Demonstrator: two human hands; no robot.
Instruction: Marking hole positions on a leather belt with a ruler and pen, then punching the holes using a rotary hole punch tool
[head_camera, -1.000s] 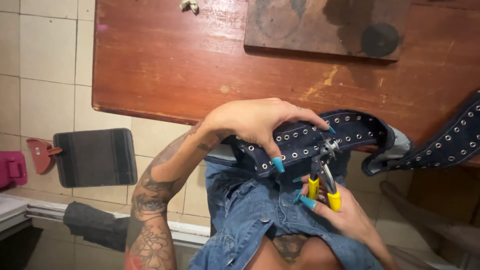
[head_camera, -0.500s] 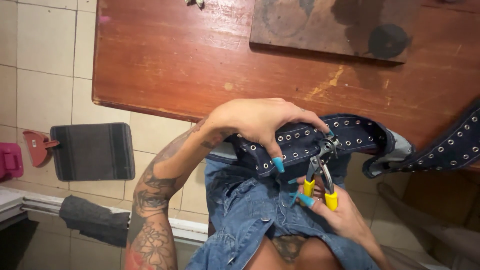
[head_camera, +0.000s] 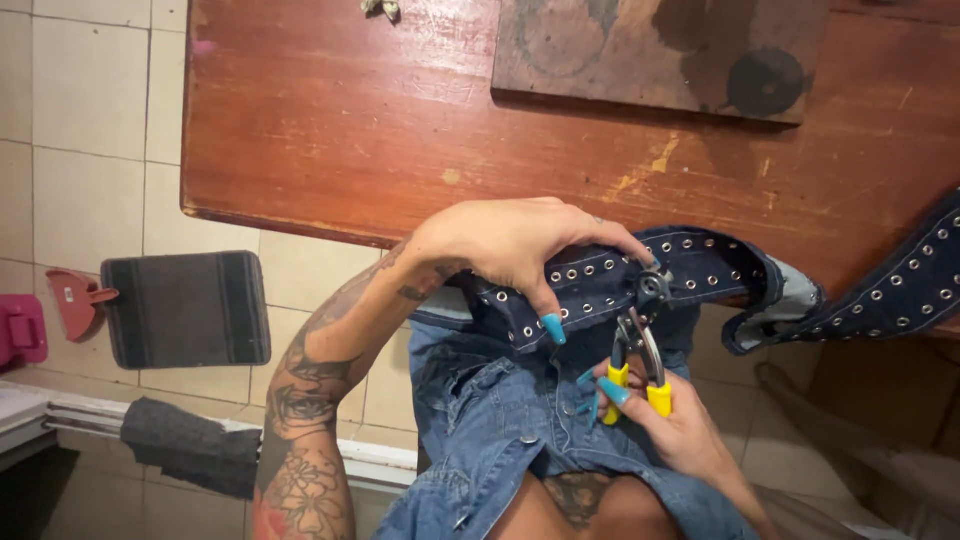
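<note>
A dark navy belt (head_camera: 640, 275) is studded with rows of silver eyelets. Yellow handles are seen on the steel-grey pliers (head_camera: 640, 345). The nails of the left hand (head_camera: 510, 245) and right hand (head_camera: 680, 430) are painted turquoise. The table (head_camera: 330, 130) is reddish-brown, scuffed with pale marks. The shorts (head_camera: 500, 420) are faded blue denim. A mat (head_camera: 185, 308) is charcoal with darker stripes.

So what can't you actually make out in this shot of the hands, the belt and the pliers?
All in the head view:
- Pliers: the tip sits against the studded belt; what it grips is too small to tell.
- Left hand: it covers part of the belt.
- Right hand: its palm side is turned away.
- Belt's far end: cut off by the right edge.
- Small object on the wooden table: cut off by the top edge.
</note>
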